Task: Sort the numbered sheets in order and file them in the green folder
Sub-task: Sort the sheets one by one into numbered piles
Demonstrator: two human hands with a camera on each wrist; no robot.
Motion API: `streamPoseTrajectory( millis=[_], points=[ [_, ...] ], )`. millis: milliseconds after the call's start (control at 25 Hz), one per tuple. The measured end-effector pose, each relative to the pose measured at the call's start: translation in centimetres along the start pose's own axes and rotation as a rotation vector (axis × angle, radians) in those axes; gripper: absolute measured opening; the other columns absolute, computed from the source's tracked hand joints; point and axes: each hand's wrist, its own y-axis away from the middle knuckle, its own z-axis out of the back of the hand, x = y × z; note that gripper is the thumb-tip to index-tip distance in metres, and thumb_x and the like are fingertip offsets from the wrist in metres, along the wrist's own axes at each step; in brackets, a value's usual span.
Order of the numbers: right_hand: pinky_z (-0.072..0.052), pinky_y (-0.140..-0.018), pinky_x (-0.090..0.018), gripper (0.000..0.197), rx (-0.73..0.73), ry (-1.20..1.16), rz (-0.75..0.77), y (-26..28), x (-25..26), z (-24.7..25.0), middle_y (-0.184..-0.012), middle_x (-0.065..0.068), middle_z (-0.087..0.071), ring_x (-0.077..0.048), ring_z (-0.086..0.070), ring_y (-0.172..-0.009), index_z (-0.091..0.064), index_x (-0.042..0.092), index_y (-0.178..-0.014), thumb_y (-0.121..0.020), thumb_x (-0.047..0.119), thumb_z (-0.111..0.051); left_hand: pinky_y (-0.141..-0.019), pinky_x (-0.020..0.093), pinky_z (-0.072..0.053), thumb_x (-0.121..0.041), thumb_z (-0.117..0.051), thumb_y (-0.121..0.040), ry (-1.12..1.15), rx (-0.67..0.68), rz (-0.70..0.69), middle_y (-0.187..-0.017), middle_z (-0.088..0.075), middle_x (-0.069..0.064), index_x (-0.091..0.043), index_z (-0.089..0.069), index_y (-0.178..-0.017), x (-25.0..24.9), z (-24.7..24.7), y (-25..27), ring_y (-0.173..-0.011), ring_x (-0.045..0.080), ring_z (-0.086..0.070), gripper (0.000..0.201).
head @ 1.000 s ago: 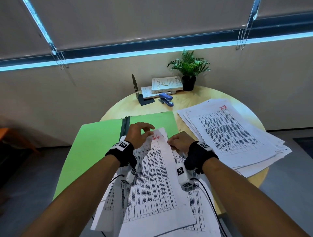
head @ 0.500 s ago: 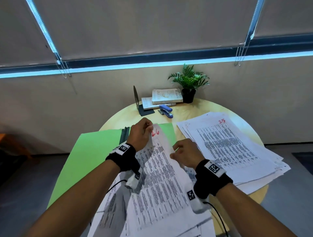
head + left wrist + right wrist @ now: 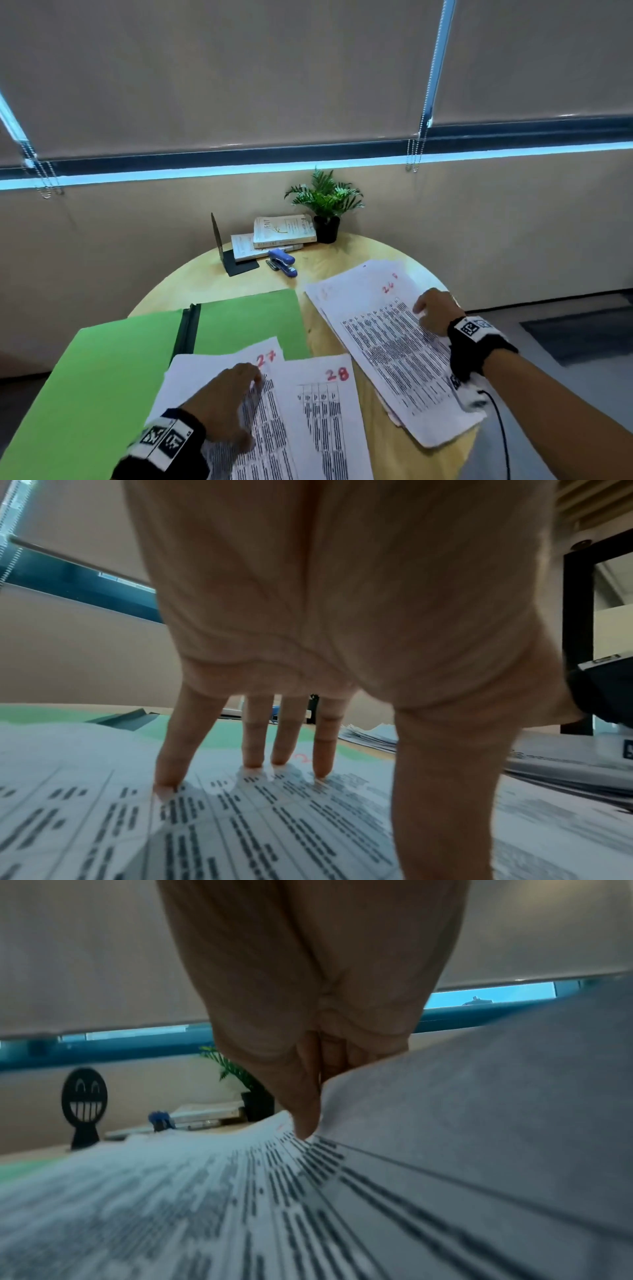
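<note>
Green folder beside numbered sheets

- Beyond the green folder, bare table lay open up to the stapler.
- Behind the stapler, books, bookend and potted plant blocked the far rim.
- Right of the folder, a narrow wooden strip ran beside the paper stack.

Red handwritten numbers are read at the tops of printed sheets: "27" on one sheet, "28" on its neighbour, "26" on the right stack's top sheet.
</note>
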Motion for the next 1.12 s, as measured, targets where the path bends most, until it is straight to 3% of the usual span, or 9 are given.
streamPoseTrajectory(
  millis=[80,240,440,520,640,720,800,1000,1120],
  points=[
    [-0.053,-0.087,-0.029,0.024,0.032,0.059,-0.008,-0.6,-0.8,-1.2,-0.107,-0.004,-0.064,-0.025,-0.065,-0.100,-0.067,0.018,-0.093,-0.076,0.002,-0.063,-0.078,0.024,-0.032,-0.038,-0.084,-0.056,-0.001,0.011,0.015,-0.125,-0.040,-0.011,-0.036,-0.031,-0.111,-0.4,-0.1,0.0,-0.106,0.010,-0.042,0.077],
    [-0.056,-0.089,-0.043,0.026,0.023,0.155,0.020,-0.8,-1.0,-2.4,-0.111,-0.019,-0.070,-0.029,-0.066,-0.107,-0.070,-0.006,-0.102,-0.076,-0.002,-0.066,-0.078,0.024,-0.034,-0.035,-0.085,-0.056,0.030,-0.007,0.059,-0.127,-0.040,-0.012,-0.032,-0.035,-0.116,-0.8,-0.1,-0.1,-0.107,0.010,-0.044,0.079],
    [-0.047,-0.098,-0.042,0.021,0.017,0.302,0.006,0.3,-0.1,-1.6,-0.120,-0.006,-0.056,-0.028,-0.049,-0.121,-0.073,0.020,-0.107,-0.087,0.017,-0.070,-0.085,0.027,-0.036,-0.030,-0.087,-0.057,0.089,0.011,0.089,-0.136,-0.039,-0.008,-0.027,-0.038,-0.125,-1.2,0.2,0.1,-0.115,0.014,-0.042,0.083],
    [-0.046,-0.094,-0.042,0.009,0.019,0.354,-0.013,0.8,1.1,-1.1,-0.104,-0.008,-0.056,-0.032,-0.051,-0.110,-0.072,0.017,-0.092,-0.086,0.013,-0.067,-0.089,0.027,-0.037,-0.028,-0.087,-0.058,0.100,0.004,0.089,-0.137,-0.040,-0.004,-0.024,-0.039,-0.127,-1.1,0.3,0.1,-0.118,0.017,-0.043,0.084],
    [-0.051,-0.069,-0.033,0.015,0.072,0.346,-0.004,1.8,2.1,-1.6,-0.076,-0.009,-0.057,-0.030,-0.054,-0.071,-0.062,0.010,-0.070,-0.083,0.003,-0.061,-0.087,0.027,-0.037,-0.025,-0.088,-0.058,0.102,0.014,0.095,-0.136,-0.042,0.000,-0.021,-0.041,-0.126,-1.1,0.0,0.5,-0.118,0.020,-0.044,0.083],
    [-0.050,-0.070,-0.031,0.010,0.081,0.360,0.029,2.5,2.3,-2.1,-0.091,-0.012,-0.063,-0.030,-0.061,-0.080,-0.066,0.005,-0.087,-0.088,0.014,-0.061,-0.087,0.029,-0.037,-0.024,-0.089,-0.058,0.104,0.023,0.105,-0.137,-0.042,0.002,-0.021,-0.042,-0.126,-1.1,0.0,0.5,-0.119,0.022,-0.044,0.083],
    [-0.051,-0.079,-0.034,0.029,0.078,0.365,0.049,2.7,2.2,-2.4,-0.105,-0.014,-0.061,-0.031,-0.062,-0.096,-0.064,0.003,-0.100,-0.093,0.030,-0.058,-0.094,0.033,-0.039,-0.025,-0.090,-0.056,0.115,0.013,0.118,-0.139,-0.042,0.002,-0.022,-0.042,-0.126,-1.0,0.1,0.3,-0.121,0.023,-0.044,0.084],
    [-0.049,-0.079,-0.036,0.052,0.121,0.377,0.093,3.4,1.2,-2.7,-0.106,-0.017,-0.054,-0.033,-0.058,-0.095,-0.057,0.007,-0.083,-0.091,0.058,-0.053,-0.095,0.033,-0.037,-0.024,-0.089,-0.059,0.160,-0.011,0.111,-0.142,-0.041,0.001,-0.023,-0.040,-0.130,-0.5,-0.9,0.4,-0.122,0.023,-0.044,0.086],
    [-0.050,-0.089,-0.041,0.045,0.104,0.332,0.090,4.1,2.6,-2.0,-0.106,-0.015,-0.057,-0.032,-0.059,-0.103,-0.054,0.008,-0.086,-0.089,0.052,-0.060,-0.097,0.031,-0.035,-0.027,-0.087,-0.064,0.179,-0.026,0.083,-0.143,-0.040,0.000,-0.024,-0.041,-0.133,0.0,-0.9,0.6,-0.125,0.021,-0.042,0.082]
  ],
)
